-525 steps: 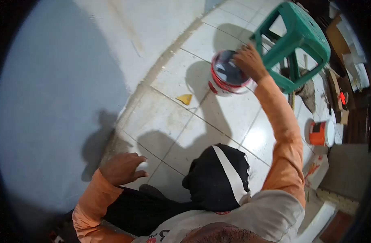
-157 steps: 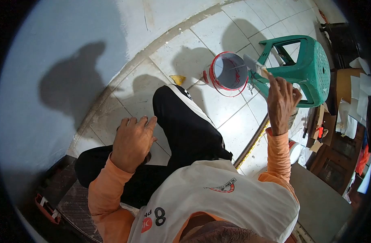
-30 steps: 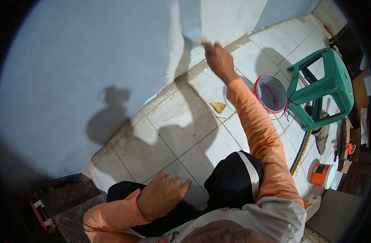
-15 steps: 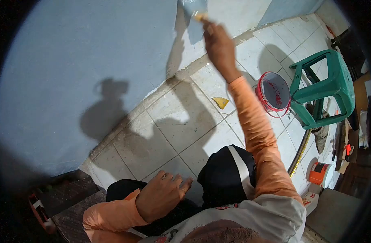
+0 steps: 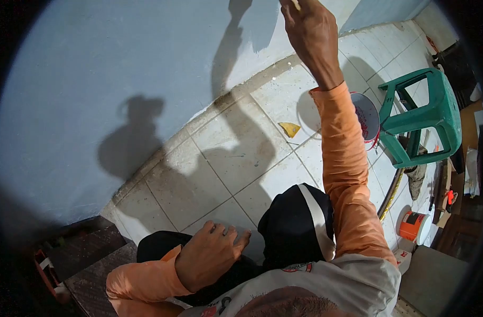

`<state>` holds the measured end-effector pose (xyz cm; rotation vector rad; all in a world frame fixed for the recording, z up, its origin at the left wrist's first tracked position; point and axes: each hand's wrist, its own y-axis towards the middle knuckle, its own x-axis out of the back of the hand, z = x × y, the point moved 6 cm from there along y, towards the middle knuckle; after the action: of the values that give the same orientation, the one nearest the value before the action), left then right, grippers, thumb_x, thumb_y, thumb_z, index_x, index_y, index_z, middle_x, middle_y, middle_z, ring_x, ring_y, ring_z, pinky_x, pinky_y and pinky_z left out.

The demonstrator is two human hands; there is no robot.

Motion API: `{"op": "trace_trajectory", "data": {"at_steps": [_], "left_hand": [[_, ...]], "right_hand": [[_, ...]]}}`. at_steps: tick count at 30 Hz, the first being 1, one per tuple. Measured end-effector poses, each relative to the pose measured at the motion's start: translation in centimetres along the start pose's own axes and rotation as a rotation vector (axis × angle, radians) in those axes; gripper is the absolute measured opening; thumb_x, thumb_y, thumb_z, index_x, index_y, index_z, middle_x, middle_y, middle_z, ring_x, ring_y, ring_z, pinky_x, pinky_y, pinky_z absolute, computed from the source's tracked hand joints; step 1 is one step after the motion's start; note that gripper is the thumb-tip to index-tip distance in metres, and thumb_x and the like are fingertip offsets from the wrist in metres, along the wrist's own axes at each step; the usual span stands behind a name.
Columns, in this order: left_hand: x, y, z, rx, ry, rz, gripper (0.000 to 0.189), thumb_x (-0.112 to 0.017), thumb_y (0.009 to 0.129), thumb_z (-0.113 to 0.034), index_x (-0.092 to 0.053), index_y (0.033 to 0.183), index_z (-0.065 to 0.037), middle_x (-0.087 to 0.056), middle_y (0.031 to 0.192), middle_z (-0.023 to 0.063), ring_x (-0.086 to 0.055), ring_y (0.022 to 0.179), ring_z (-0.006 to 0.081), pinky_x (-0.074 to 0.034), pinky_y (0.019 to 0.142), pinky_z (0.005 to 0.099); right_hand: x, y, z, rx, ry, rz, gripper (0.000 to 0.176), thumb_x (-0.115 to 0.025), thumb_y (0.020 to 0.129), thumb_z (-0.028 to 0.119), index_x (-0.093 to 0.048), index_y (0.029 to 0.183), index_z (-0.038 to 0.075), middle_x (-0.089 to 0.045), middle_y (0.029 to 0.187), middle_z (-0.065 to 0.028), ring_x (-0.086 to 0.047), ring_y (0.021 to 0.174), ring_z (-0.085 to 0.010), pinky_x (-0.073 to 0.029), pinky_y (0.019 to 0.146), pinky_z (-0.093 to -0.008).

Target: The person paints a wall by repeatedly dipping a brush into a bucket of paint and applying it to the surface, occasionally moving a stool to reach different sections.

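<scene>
At the top edge, by the blue-grey painted wall (image 5: 67, 116), the person's right hand (image 5: 313, 34) curls its fingers around a pale-handled paintbrush (image 5: 296, 4) (only a sliver of handle shows). Low down, the left hand (image 5: 210, 256) is over the black trousers (image 5: 286, 230), fingers loosely spread. Partly behind the orange sleeve (image 5: 344, 142), a round, red-rimmed, grey-lined bucket (image 5: 369, 113) stands just beside a green plastic stool (image 5: 451, 119); an angular yellow scrap (image 5: 289, 129) lies on white floor tiles (image 5: 283, 177).
</scene>
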<state>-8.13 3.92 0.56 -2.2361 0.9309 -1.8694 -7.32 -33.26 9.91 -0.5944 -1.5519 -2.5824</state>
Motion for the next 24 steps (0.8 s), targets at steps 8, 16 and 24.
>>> {"op": "trace_trajectory", "data": {"at_steps": [8, 16, 24], "left_hand": [[0.0, -0.3, -0.1, 0.005, 0.006, 0.056, 0.049, -0.066, 0.097, -0.018, -0.062, 0.144, -0.004, -0.073, 0.112, 0.0162, -0.071, 0.092, 0.0258, -0.055, 0.086, 0.0383], [0.1, -0.2, -0.2, 0.011, -0.007, 0.031, 0.048, -0.063, 0.099, -0.015, -0.060, 0.145, -0.003, -0.073, 0.113, 0.0173, -0.071, 0.092, 0.0276, -0.056, 0.086, 0.0396], [-0.2, -0.8, 0.1, 0.017, -0.030, 0.010, 0.051, -0.065, 0.098, -0.020, -0.059, 0.146, -0.004, -0.071, 0.116, 0.0170, -0.070, 0.094, 0.0285, -0.055, 0.090, 0.0415]], "right_hand": [[-12.9, -20.1, -8.0, -0.176, -0.119, 0.456, 0.036, -0.060, 0.100, 0.017, -0.058, 0.136, 0.018, -0.063, 0.095, -0.0184, -0.068, 0.068, -0.0389, -0.055, 0.056, -0.0500], [-13.3, -23.3, -8.9, -0.255, -0.198, 0.816, 0.026, -0.058, 0.102, 0.022, -0.067, 0.124, 0.013, -0.069, 0.097, -0.0207, -0.071, 0.082, -0.0450, -0.057, 0.070, -0.0543], [-6.3, -11.5, -6.9, -0.196, -0.004, 0.284, 0.023, -0.065, 0.102, 0.017, -0.074, 0.122, 0.014, -0.074, 0.099, -0.0160, -0.072, 0.083, -0.0340, -0.056, 0.073, -0.0430]]}}
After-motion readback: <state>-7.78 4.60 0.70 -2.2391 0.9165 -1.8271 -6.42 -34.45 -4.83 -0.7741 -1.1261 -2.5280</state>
